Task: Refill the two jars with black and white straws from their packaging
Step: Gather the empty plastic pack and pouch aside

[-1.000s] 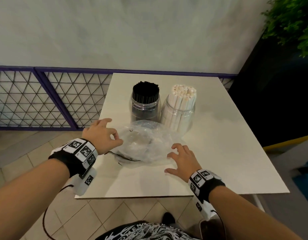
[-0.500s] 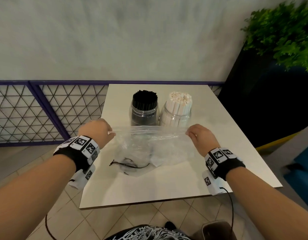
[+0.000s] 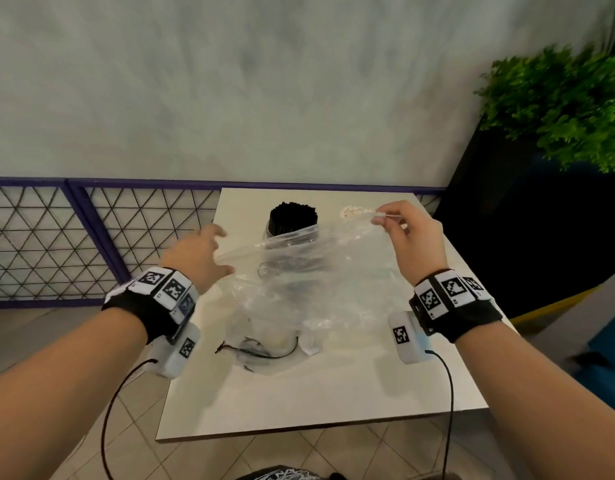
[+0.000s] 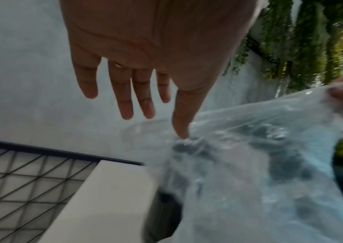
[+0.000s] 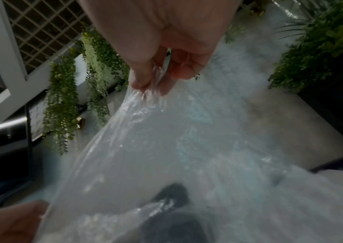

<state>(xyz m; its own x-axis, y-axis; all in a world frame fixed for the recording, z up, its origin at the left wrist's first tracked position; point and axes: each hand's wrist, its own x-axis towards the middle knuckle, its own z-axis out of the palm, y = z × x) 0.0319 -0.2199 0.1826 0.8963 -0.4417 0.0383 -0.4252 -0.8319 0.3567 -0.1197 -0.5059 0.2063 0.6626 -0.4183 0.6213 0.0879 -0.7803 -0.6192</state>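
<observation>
The white counter [image 3: 333, 393] carries everything; a pale wall, a purple lattice railing [image 3: 91, 237] at far left and a green plant [image 3: 562, 109] at far right stand around it, none of them in the way. Over the counter's middle hangs the clear plastic bag [image 3: 316, 278], the straws' packaging, lifted and apparently empty; its lower end trails on the counter beside a loose black tie [image 3: 261, 351]. Behind the bag, at the far side, stand the two jars: the jar of black straws [image 3: 292, 220] shows packed full above the plastic, while the jar of white straws [image 3: 354, 212] is mostly veiled by the bag, only its pale tips visible; both look filled, so I judge the refilling done and the step in hand to be clearing the wrapping. The right hand [image 3: 413, 237] pinches the bag's top edge between thumb and fingers; the left hand [image 3: 198, 254] is spread wide, holding nothing, only its thumb touching the film in the left wrist view. The next move probably calls for carrying the bag away without brushing the jars, since the draped plastic lies against them and could tip the straws.
</observation>
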